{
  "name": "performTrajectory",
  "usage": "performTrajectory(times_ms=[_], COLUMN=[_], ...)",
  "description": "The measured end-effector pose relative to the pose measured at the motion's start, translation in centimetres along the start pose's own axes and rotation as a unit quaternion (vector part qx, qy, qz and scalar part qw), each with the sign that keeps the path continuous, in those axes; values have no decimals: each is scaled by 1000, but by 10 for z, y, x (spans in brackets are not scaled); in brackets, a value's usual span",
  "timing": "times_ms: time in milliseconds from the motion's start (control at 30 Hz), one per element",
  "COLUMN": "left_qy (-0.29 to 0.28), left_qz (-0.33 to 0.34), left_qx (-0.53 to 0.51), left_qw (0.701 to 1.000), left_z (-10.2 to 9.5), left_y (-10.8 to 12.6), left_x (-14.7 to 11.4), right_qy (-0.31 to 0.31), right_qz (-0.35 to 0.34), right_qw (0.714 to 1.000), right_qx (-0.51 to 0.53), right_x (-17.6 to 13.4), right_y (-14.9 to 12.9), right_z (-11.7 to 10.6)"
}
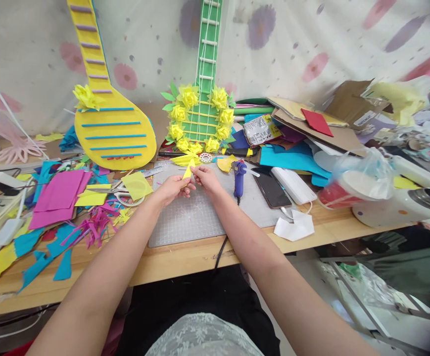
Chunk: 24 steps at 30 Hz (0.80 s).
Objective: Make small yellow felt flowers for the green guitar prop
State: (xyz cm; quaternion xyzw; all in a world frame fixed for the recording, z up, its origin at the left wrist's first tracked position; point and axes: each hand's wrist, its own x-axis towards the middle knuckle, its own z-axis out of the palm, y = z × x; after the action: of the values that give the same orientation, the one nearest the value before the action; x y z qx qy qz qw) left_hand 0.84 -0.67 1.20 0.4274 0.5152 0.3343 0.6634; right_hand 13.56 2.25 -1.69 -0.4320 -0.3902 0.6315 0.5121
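Observation:
Both hands meet above a grey cutting mat [185, 222]. Between their fingertips is a small piece of yellow paper [189, 169], standing up from the pinch. My left hand [177, 189] is closed on its lower left side. My right hand [206, 178] pinches it from the right. Just behind lie more yellow paper strips [181, 160] and a small white disc with holes [206, 157]. A purple glue gun [239, 178] stands to the right of my right hand. Beyond the hands, a green paper guitar [204, 113] ringed with yellow paper flowers leans upright.
A yellow paper instrument [116, 129] leans at the back left. Scissors [120, 190], magenta sheets [59, 195] and colored scraps cover the left side. To the right are a phone [272, 188], a white power bank [294, 185], a bagged cup [348, 190], a flask [396, 206] and piled cardboard.

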Motion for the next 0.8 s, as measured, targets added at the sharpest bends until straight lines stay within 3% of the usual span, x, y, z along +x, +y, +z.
performTrajectory(times_ms=[300,433,567,800], left_qy=[59,93,82,24], left_qz=[-4,29,47,38], left_qx=[18,8,3,-22], left_qw=[998,995,996,999], left_z=[8,9,7,5], left_y=[1,-4,-7,-5], left_x=[-1,3,4,3], right_qy=[33,-18,-110,-40], right_qz=[-12,21,47,68], right_qw=[999,999,993,995], right_qx=[0,-32,-9,65], right_x=[-1,0,-3,-6], right_y=[-1,3,3,0], right_z=[0,1,2,6])
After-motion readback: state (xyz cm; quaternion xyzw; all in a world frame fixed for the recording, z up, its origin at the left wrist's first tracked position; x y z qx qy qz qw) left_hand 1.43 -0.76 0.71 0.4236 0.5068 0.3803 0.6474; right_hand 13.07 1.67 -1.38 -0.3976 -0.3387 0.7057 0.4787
